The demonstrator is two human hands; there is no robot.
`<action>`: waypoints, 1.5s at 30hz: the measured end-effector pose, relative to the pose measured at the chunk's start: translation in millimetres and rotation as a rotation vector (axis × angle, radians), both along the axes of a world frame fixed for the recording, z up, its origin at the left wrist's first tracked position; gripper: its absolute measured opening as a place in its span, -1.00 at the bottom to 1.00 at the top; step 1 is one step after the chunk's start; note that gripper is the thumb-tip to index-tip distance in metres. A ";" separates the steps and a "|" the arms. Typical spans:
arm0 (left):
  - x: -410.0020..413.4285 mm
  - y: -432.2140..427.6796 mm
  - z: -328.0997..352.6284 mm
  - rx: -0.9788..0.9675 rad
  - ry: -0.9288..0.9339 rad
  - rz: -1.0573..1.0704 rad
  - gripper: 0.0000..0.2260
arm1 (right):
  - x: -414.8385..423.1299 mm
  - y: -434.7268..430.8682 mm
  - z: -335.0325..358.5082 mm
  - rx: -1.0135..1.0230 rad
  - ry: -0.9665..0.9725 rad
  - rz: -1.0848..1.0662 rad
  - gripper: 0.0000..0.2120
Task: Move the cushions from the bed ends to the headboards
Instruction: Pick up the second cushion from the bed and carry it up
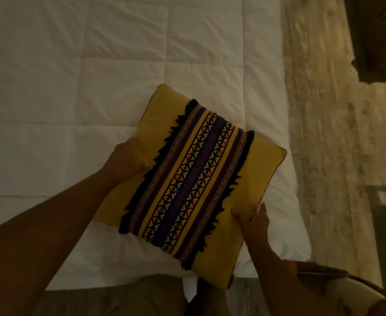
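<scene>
Head view, cushion: a mustard-yellow cushion (187, 176) with a woven purple band and dark fringe down its middle, turned at an angle over the near end of the bed (73, 87), close to the bed's right-hand corner.
Head view, left hand: the left hand (128, 160) is clamped on the cushion's left edge, thumb on top, fingers tucked out of sight underneath.
Head view, right hand: the right hand (251, 215) pinches the lower right edge, fingertips pressed onto the yellow face.
Head view, lifted or resting: I cannot tell whether the cushion is clear of the quilt or only tipped up on it; its near corner overhangs the foot of the bed.
Head view, bed: white quilted cover, creased, nothing else on the part that shows. No headboard is in sight from here.
Head view, surroundings: a pale patterned floor (324, 133) runs along the right of the bed, with dark furniture (379, 35) at the top right and a curved chair back (347, 281) right by the right forearm.
Stage, as I judge it: pickup at the bed end, the carry to the headboard not yet made.
Risk, grip: both holds are on soft edges only, so the filling could sag and the cushion slide out of the lighter right-hand pinch.
Risk, path: the turn alongside the bed is tight, and the elbow or cushion could catch that chair.
Risk, quilt: dragging instead of lifting would rumple the cover.
</scene>
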State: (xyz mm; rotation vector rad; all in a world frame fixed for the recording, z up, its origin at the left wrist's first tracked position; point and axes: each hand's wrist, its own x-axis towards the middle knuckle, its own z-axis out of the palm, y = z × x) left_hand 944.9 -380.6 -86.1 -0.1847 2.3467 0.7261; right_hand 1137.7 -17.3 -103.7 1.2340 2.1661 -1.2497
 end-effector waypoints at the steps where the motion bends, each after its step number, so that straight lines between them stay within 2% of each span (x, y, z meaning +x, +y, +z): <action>1: -3.6 -1.6 -5.5 -0.002 -0.020 0.020 -0.08 | 2.2 -1.4 -2.6 -0.034 0.001 -0.048 0.04; 4: -17.2 -6.3 -21.6 -0.021 -0.099 0.087 0.13 | 1.6 -0.4 -12.0 -0.132 -0.016 -0.118 0.04; 7: -28.3 -7.4 -31.6 0.010 -0.145 0.114 0.21 | -1.5 7.2 -21.3 -0.221 -0.022 -0.176 0.07; 13: -22.3 -14.4 -41.5 0.236 -0.269 0.270 0.18 | -13.1 8.7 -30.2 -0.310 0.001 -0.234 0.03; 18: -16.6 -13.3 -34.2 0.421 -0.197 0.274 -0.07 | -18.6 6.5 -23.6 -0.325 0.078 -0.232 -0.13; 24: 9.3 -13.6 -10.9 0.476 -0.125 0.386 -0.19 | -29.9 16.9 1.1 -0.301 0.144 -0.162 -0.24; 30: 77.3 -17.9 5.3 0.490 -0.086 0.617 -0.29 | -70.5 38.3 20.9 -0.364 0.141 0.047 -0.21; 36: 109.3 -13.0 -9.4 0.549 -0.144 0.805 -0.14 | -99.6 45.9 10.7 -0.392 0.125 0.158 -0.21; 45: 102.6 -19.1 -23.0 0.470 -0.175 0.727 -0.03 | -102.1 54.9 -10.1 -0.388 0.004 0.219 -0.12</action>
